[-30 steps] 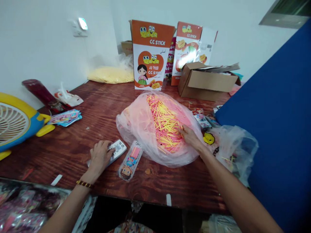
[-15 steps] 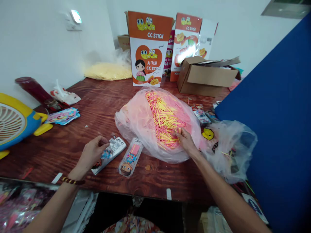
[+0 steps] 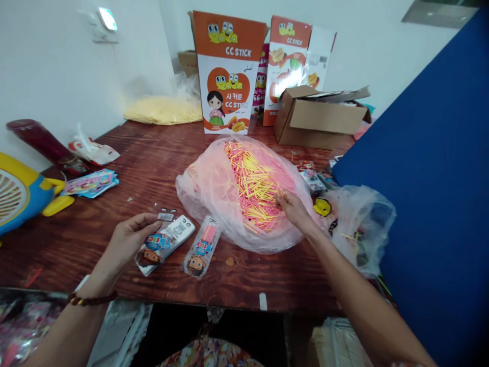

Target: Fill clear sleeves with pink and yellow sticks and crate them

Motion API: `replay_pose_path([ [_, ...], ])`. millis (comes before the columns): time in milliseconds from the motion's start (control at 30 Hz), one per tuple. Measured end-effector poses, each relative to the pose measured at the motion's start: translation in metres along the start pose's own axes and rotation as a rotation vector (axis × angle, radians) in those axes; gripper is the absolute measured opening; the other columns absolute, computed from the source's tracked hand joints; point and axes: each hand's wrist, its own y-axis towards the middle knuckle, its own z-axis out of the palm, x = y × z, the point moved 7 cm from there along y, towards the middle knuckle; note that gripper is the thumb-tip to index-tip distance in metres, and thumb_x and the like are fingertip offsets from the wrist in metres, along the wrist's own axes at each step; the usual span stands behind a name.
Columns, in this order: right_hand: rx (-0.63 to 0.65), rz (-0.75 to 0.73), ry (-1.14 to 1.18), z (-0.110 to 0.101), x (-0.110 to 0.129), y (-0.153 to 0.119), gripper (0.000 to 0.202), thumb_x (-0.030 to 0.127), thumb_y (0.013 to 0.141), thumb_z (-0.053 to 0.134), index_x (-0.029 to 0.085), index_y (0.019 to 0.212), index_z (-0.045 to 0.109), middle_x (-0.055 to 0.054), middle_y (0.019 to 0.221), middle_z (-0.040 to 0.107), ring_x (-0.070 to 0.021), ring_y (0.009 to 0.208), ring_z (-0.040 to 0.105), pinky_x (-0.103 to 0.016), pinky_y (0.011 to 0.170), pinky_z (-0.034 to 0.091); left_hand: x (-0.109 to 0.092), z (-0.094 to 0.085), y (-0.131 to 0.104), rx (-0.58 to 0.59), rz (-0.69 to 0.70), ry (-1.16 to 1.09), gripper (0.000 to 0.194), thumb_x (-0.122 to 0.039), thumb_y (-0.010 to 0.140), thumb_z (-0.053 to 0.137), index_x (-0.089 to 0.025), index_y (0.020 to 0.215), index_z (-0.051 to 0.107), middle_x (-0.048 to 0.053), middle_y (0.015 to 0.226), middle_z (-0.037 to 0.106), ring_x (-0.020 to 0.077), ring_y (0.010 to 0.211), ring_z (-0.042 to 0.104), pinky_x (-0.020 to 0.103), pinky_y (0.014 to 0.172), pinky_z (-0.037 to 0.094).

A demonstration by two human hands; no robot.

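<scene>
My left hand (image 3: 133, 235) pinches the upper part of a clear printed packet (image 3: 156, 242), which lies tilted over a stack of white packets (image 3: 181, 230). Just right of the stack, a packet holding pink sticks (image 3: 201, 248) lies flat on the table. A large translucent bag (image 3: 210, 188) sits open in the middle, full of pink and yellow sticks (image 3: 252, 183). At the right side of the opening, my right hand (image 3: 292, 206) has its fingers closed among the sticks; some seem to be between the fingertips.
Behind the bag stand a tall CC Stick box (image 3: 225, 76) and an open brown carton (image 3: 324, 120). A crumpled clear plastic bag (image 3: 369, 219) lies at the right beside a blue panel (image 3: 435, 153). At the left are a yellow-blue fan (image 3: 30, 188) and printed cards (image 3: 91, 182).
My left hand has moved left and now grips a packet lifted off the stack. My right hand has shifted slightly up among the sticks. The view has turned a little.
</scene>
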Motion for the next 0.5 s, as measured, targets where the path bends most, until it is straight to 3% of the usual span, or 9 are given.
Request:
replay_pose_path([
  [100, 0.169, -0.064, -0.362, 0.007, -0.005, 0.011, 0.026, 0.025, 0.095, 0.036, 0.015, 0.086, 0.058, -0.011, 0.087, 0.067, -0.0202, 0.077, 0.059, -0.030, 0.073, 0.046, 0.010, 0.006, -0.008, 0.028, -0.075, -0.105, 0.043, -0.044, 0.047, 0.088, -0.017, 0.074, 0.067, -0.005, 0.065, 0.067, 0.0102, 0.056, 0.056, 0.019, 0.049, 0.046],
  [300, 0.363, -0.197, -0.485, 0.020, -0.012, -0.001, 0.026, 0.005, 0.089, 0.040, 0.013, 0.102, 0.062, -0.015, 0.108, 0.066, -0.0215, 0.099, 0.059, -0.031, 0.092, 0.043, 0.023, 0.015, -0.021, 0.046, -0.115, -0.098, 0.047, -0.050, 0.046, 0.088, -0.017, 0.074, 0.069, -0.002, 0.064, 0.065, 0.0110, 0.052, 0.054, 0.020, 0.045, 0.046],
  [400, 0.388, -0.244, -0.519, 0.023, -0.014, -0.005, 0.031, 0.002, 0.089, 0.037, 0.013, 0.107, 0.060, -0.017, 0.114, 0.063, -0.0227, 0.107, 0.055, -0.033, 0.099, 0.039, 0.026, 0.017, -0.024, 0.061, -0.119, -0.113, 0.047, -0.050, 0.046, 0.089, -0.017, 0.074, 0.069, -0.002, 0.065, 0.065, 0.0113, 0.054, 0.055, 0.020, 0.047, 0.046],
  [500, 0.309, -0.188, -0.449, 0.019, -0.018, 0.003, 0.024, 0.004, 0.088, 0.040, 0.014, 0.098, 0.060, -0.016, 0.107, 0.064, -0.0227, 0.099, 0.056, -0.034, 0.094, 0.042, 0.030, 0.017, -0.026, 0.072, -0.129, -0.125, 0.047, -0.049, 0.046, 0.089, -0.017, 0.075, 0.069, -0.002, 0.066, 0.065, 0.0111, 0.054, 0.055, 0.019, 0.047, 0.045],
])
